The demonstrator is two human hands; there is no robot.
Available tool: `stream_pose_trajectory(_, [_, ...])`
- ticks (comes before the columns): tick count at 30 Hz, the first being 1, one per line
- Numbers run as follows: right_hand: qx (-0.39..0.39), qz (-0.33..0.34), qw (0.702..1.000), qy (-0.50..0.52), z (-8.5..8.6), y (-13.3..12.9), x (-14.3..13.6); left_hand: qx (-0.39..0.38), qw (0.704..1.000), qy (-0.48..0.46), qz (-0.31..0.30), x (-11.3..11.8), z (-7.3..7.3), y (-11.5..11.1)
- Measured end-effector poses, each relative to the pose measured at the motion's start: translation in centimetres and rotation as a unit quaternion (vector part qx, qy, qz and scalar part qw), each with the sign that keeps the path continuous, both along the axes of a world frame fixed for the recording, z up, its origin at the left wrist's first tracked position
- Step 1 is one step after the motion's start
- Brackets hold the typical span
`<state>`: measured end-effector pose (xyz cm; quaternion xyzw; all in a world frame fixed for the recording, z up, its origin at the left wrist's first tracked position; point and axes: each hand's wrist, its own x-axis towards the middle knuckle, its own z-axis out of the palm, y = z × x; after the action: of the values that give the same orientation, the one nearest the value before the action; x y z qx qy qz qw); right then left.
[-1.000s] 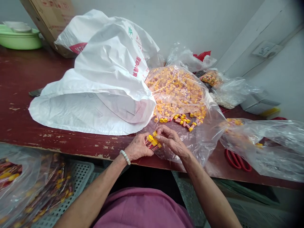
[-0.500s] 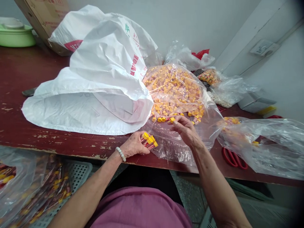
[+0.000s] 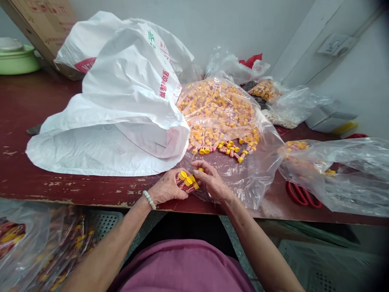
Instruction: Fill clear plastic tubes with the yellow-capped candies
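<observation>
Gathered in my left hand [image 3: 168, 187] is a small bunch of yellow-capped tubes [image 3: 187, 181] with red-and-white patterned bodies; its fingers are closed round them. My right hand [image 3: 211, 181] is right beside the bunch, pinching one more yellow-capped tube [image 3: 201, 170], mostly hidden by the fingers. Beyond both hands, a clear plastic bag [image 3: 243, 194] lies with its mouth toward me, holding a large heap of the same tubes [image 3: 219, 109]. Several loose tubes [image 3: 232, 150] lie at the near edge of the heap.
A big white woven sack [image 3: 121, 97] stands at left on the red table [image 3: 18, 170]. Red-handled scissors [image 3: 302, 194] and another clear bag [image 3: 358, 174] lie at right. Below left, bagged tubes [image 3: 67, 247] rest by a pale crate [image 3: 107, 221].
My right hand has come left and toward me from the heap, bringing a tube to the bunch in my left hand. The left hand stays almost where it was.
</observation>
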<state>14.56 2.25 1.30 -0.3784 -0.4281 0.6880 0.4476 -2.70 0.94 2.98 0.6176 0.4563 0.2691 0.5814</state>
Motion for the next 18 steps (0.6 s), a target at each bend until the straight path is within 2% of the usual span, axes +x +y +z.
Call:
stream_pose_trajectory(2, [0.040,0.046,0.996,-0.067,0.3,0.0,0.1,-0.020,0.999,-0.027,-0.004,0.1,0.1,0.1])
stream_pose_trajectory(4, [0.095,0.064,0.987,-0.116,0.7,0.1,0.4,-0.026,0.999,-0.045,0.003,0.3,0.1,0.1])
stream_pose_trajectory(6, [0.142,0.058,0.976,-0.155,0.9,0.2,0.6,-0.021,0.999,-0.043,0.014,0.6,0.0,0.2])
stream_pose_trajectory(10, [0.175,0.009,0.967,-0.183,0.7,0.4,0.4,-0.017,0.999,-0.031,0.022,1.0,0.3,0.4])
stream_pose_trajectory(13, [0.165,-0.057,0.975,-0.140,0.3,0.9,0.4,-0.057,0.996,-0.066,0.018,0.9,0.7,0.5])
stream_pose_trajectory(16, [0.093,-0.127,0.987,-0.024,0.1,2.1,1.0,-0.132,0.987,-0.095,0.008,0.6,0.7,0.4])
stream_pose_trajectory(18, [0.045,-0.144,0.987,0.061,-0.1,2.8,1.5,-0.158,0.980,-0.124,0.010,0.4,0.4,0.3])
